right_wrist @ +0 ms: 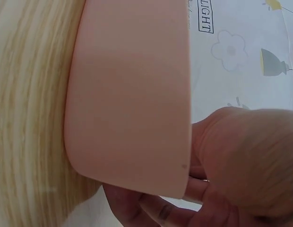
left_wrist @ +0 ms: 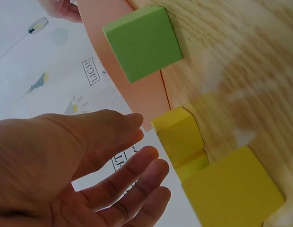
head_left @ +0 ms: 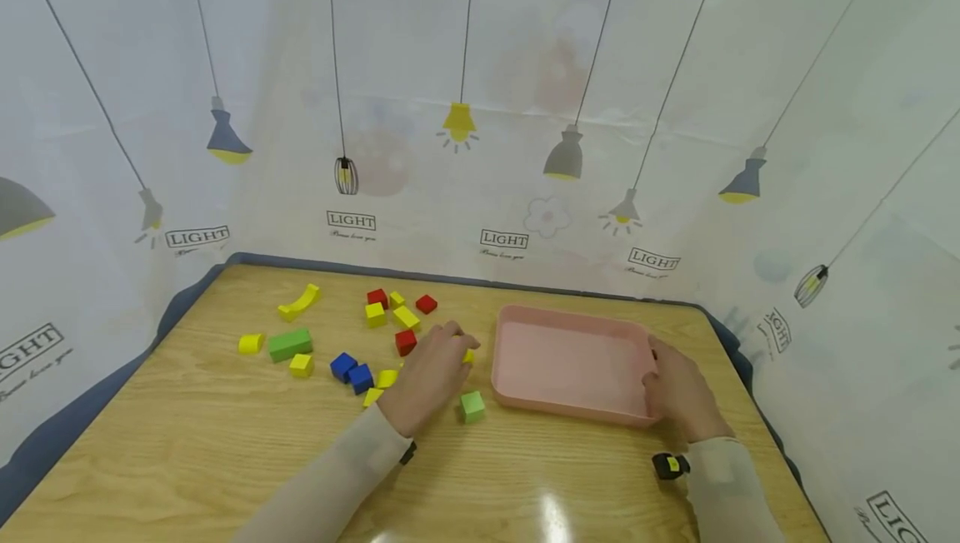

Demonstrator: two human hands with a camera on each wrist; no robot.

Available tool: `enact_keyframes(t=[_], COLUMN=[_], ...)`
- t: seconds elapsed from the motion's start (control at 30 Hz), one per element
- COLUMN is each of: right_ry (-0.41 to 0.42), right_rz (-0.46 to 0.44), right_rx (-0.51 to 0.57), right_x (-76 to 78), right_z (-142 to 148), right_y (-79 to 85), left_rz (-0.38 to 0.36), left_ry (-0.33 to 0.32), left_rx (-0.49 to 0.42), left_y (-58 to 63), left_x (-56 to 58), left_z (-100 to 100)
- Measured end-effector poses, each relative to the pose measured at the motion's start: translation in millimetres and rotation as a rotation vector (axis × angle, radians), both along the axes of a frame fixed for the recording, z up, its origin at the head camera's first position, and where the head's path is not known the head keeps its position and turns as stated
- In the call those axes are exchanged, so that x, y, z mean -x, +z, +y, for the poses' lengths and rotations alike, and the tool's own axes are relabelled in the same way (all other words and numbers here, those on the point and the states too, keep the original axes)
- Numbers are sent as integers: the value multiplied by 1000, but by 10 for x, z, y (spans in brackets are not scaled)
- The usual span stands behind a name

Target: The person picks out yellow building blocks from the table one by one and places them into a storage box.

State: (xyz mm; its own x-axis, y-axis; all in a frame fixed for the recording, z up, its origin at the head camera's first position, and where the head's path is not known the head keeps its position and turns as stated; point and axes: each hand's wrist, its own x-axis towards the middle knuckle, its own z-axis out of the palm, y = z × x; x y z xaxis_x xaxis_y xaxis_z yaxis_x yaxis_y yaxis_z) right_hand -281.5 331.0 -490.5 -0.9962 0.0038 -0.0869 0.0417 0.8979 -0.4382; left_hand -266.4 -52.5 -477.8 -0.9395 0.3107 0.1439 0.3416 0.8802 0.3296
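My left hand (head_left: 427, 378) hovers over the blocks left of the pink tray (head_left: 570, 364). In the left wrist view its fingers are loosely bent, with nothing between thumb and fingertips. Just past them stand a small yellow block (left_wrist: 178, 135) and a larger-looking yellow block (left_wrist: 234, 191). A light green cube (head_left: 472, 407) sits between this hand and the tray. My right hand (head_left: 681, 389) grips the tray's right end, thumb at the rim and fingers around the outer wall (right_wrist: 132, 109). No block shows inside the tray.
Several blocks lie scattered on the table's left half: a yellow arch (head_left: 300, 303), a long green block (head_left: 290, 345), blue cubes (head_left: 343, 367), red cubes (head_left: 406, 342) and yellow pieces (head_left: 302, 366). A printed curtain (head_left: 435, 218) surrounds the table's back and sides.
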Motion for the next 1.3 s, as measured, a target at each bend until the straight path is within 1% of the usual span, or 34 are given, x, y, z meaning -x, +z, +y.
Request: enact_keyframes(t=[0.47,0.8,1.07,1.17,1.3], right_ry=[23,50,54,46,32], right_rz=[31,56,64,53,30], right_rx=[16,9,1,6,24], right_x=[23,25,15,16,22], right_z=[-2,-1,-1,-11,-31], right_y=[5,1,1,-1,-6], left_rz=[-67,-65,-59,-67,-86], left_ry=[4,-2,-17,-24,-16], left_rx=[-36,-40,-19,-15,-24], left_y=[-33,-46,-32,-21,-10], left_x=[36,49,53,42,23], left_z=[-27,-50,-49,-50,-56])
